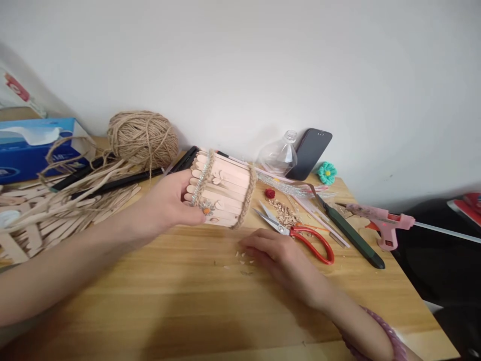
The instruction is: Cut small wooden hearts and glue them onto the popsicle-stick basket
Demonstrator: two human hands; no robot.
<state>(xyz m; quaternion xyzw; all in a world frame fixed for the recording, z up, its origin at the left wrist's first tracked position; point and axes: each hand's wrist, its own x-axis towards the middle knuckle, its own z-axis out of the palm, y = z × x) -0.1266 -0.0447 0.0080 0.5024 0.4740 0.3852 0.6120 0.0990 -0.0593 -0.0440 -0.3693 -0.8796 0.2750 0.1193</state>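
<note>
My left hand (180,200) grips a craft-stick holder (229,188), tilted on its side above the table. Rows of pale sticks form its wall, with braided twine around both ends and silvery trim along one. Small wooden cutouts and an orange-centred flower (206,208) decorate its side. Below it, my right hand (276,255) lies low on the table, fingers extended together beside tiny wood chips (242,258); nothing shows in its grasp. Red-handled scissors (311,244) lie just beyond that hand, blades apart and pointing towards the holder.
A twine ball (143,138), tissue box (37,150) and loose craft sticks (86,215) occupy the left. Behind stand a cut plastic bottle (280,155) and a phone (311,153). A pink glue gun (383,223) and green-handled tool (353,235) are near the right edge.
</note>
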